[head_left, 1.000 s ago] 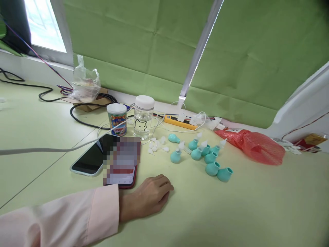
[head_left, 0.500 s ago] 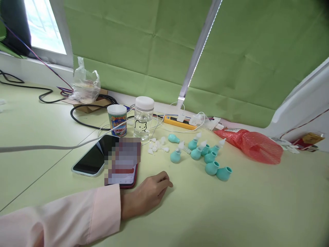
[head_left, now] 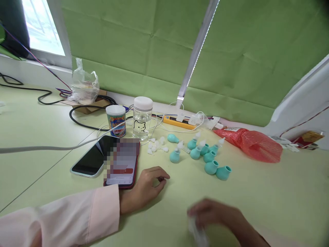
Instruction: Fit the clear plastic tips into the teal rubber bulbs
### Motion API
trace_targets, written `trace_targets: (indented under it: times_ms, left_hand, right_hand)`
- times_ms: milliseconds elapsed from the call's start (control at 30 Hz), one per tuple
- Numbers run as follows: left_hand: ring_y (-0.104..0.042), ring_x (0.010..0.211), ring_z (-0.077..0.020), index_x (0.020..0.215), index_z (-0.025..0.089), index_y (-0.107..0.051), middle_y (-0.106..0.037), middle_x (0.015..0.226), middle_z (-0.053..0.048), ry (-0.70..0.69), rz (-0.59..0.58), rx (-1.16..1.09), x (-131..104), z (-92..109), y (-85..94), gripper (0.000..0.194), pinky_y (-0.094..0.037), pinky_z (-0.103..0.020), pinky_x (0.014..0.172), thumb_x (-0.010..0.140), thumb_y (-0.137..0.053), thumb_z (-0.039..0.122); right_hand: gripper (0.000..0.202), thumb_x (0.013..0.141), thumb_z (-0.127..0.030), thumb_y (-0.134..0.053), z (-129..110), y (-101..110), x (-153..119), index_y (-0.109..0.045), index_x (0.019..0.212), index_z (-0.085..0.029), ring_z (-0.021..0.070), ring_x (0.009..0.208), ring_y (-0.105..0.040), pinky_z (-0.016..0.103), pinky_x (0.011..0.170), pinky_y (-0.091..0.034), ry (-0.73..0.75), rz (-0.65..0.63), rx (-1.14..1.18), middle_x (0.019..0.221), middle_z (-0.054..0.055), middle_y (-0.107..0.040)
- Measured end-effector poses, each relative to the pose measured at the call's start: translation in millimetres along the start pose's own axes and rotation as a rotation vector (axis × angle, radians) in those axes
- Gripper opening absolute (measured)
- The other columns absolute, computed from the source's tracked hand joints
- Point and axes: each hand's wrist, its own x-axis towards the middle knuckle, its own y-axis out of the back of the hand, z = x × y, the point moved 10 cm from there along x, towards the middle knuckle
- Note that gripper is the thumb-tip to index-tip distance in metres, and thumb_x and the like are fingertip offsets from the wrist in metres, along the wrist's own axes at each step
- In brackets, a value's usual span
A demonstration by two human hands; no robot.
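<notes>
My left hand (head_left: 146, 187) rests on the pale green table beside a red-cased phone (head_left: 120, 175). Its fingers are loosely curled, the thumb lies a little apart from them, and nothing shows between them. My right hand (head_left: 216, 212), smeared by motion, is low in the view, closed around a whitish translucent thing (head_left: 197, 231) too blurred to name. Ahead of both hands are several teal rubber bulbs (head_left: 211, 167); some carry clear pointed tips (head_left: 202, 144), others have open necks. To their left lies a loose cluster of small white translucent tips (head_left: 155, 146).
A second phone (head_left: 89, 159) lies left of the red-cased one. Behind stand a printed tub (head_left: 116, 121) and a water bottle (head_left: 142, 118). Farther back are a yellow power strip (head_left: 178, 121), a red plastic bag (head_left: 253, 145), cables, and a clear bag (head_left: 84, 87) on cardboard.
My right hand has come into view from the lower right with the whitish thing in it. My left hand has shifted slightly, its thumb parting from the fingers. The bulbs stay put.
</notes>
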Motion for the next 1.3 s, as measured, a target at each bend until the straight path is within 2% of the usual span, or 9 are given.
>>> trace_targets:
  times_ms: [33, 67, 167, 267, 367, 600, 767, 1067, 1300]
  left_hand:
    - [-0.059, 0.068, -0.0153, 0.073, 0.015, -0.061, -0.064, 0.073, -0.005, 0.006, 0.015, -0.018, 0.1, -0.9, 1.9, 0.012, -0.049, -0.027, 0.063, 0.074, -0.051, 0.01]
    - [-0.059, 0.068, -0.0151, 0.072, 0.015, -0.061, -0.063, 0.072, -0.004, 0.012, 0.034, -0.046, 0.1, -2.2, 4.1, 0.012, -0.049, -0.027, 0.063, 0.074, -0.051, 0.009]
    - [-0.058, 0.069, -0.0149, 0.069, 0.015, -0.061, -0.06, 0.071, -0.003, 0.04, 0.106, -0.159, 0.1, -8.7, 11.3, 0.012, -0.048, -0.027, 0.063, 0.073, -0.052, 0.008]
    - [-0.057, 0.068, -0.0146, 0.069, 0.015, -0.061, -0.059, 0.071, -0.003, 0.101, 0.133, -0.263, 0.8, -17.6, 11.7, 0.01, -0.048, -0.027, 0.063, 0.072, -0.055, 0.008]
    - [-0.058, 0.068, -0.0146, 0.068, 0.015, -0.061, -0.06, 0.071, -0.003, 0.182, 0.145, -0.386, 1.0, -26.2, 9.4, 0.005, -0.05, -0.028, 0.065, 0.069, -0.058, 0.01]
    - [-0.062, 0.068, -0.0166, 0.074, 0.012, -0.062, -0.065, 0.074, -0.006, 0.295, 0.205, -0.458, -2.6, -40.8, 12.6, 0.006, -0.051, -0.029, 0.064, 0.069, -0.062, 0.016]
    - [-0.063, 0.068, -0.0168, 0.071, 0.013, -0.064, -0.067, 0.074, -0.005, 0.336, 0.227, -0.476, -4.3, -43.6, 13.5, 0.006, -0.052, -0.026, 0.064, 0.068, -0.065, 0.017]
    - [-0.061, 0.075, -0.0168, 0.071, 0.016, -0.069, -0.066, 0.08, -0.005, 0.205, 0.23, -0.338, 0.8, -26.0, 24.4, 0.006, -0.048, -0.024, 0.068, 0.069, -0.064, 0.014]
    - [-0.059, 0.067, -0.0158, 0.075, 0.017, -0.069, -0.061, 0.073, -0.004, 0.223, 0.185, -0.245, -0.2, -32.4, 19.9, 0.01, -0.045, -0.025, 0.059, 0.075, -0.06, 0.019]
  right_hand:
    - [0.026, 0.078, -0.022, -0.05, 7.2, 9.0, 17.2, -0.051, 0.103, -0.028, 0.0186, 0.09, -0.058, 0.029, 0.07, -0.051, -0.035, 0.068, 0.025, 0.098, 0.006, -0.058]
    - [0.023, 0.077, -0.016, -0.048, 21.5, 25.2, 30.9, -0.053, 0.098, -0.024, 0.0192, 0.088, -0.058, 0.03, 0.071, -0.051, -0.132, 0.255, 0.121, 0.095, 0.008, -0.059]
    - [0.015, 0.072, -0.016, -0.051, 34.2, 24.4, 67.0, -0.054, 0.086, -0.02, 0.0187, 0.093, -0.057, 0.028, 0.07, -0.051, -0.097, 0.465, 0.297, 0.101, 0.009, -0.059]
    - [0.019, 0.072, -0.016, -0.052, 39.5, -5.4, 90.4, -0.057, 0.091, -0.02, 0.0185, 0.101, -0.053, 0.034, 0.086, -0.044, -0.049, 0.366, 0.275, 0.104, 0.008, -0.059]
    - [0.019, 0.071, -0.017, -0.055, 50.4, -18.4, 96.0, -0.058, 0.09, -0.02, 0.0181, 0.097, -0.055, 0.034, 0.085, -0.044, -0.088, 0.33, 0.378, 0.103, 0.007, -0.059]
    - [0.024, 0.061, -0.023, -0.067, 81.0, -36.7, 102.1, -0.054, 0.081, -0.018, 0.0163, 0.076, -0.061, 0.031, 0.069, -0.051, -0.318, 0.317, 1.134, 0.099, 0.008, -0.06]
    - [0.031, 0.058, -0.019, -0.071, 77.5, -46.6, 104.3, -0.055, 0.085, -0.018, 0.0155, 0.073, -0.062, 0.032, 0.071, -0.049, -0.316, 0.221, 1.388, 0.102, 0.007, -0.06]
    - [0.017, 0.063, -0.015, -0.068, 72.7, -50.1, 104.6, -0.059, 0.077, -0.016, 0.0139, 0.067, -0.062, 0.031, 0.068, -0.048, -0.306, 0.146, 1.607, 0.099, 0.006, -0.061]
    - [0.018, 0.06, -0.015, -0.069, 73.2, -52.8, 103.9, -0.06, 0.076, -0.016, 0.013, 0.064, -0.062, 0.03, 0.067, -0.047, -0.332, 0.133, 1.629, 0.097, 0.006, -0.062]
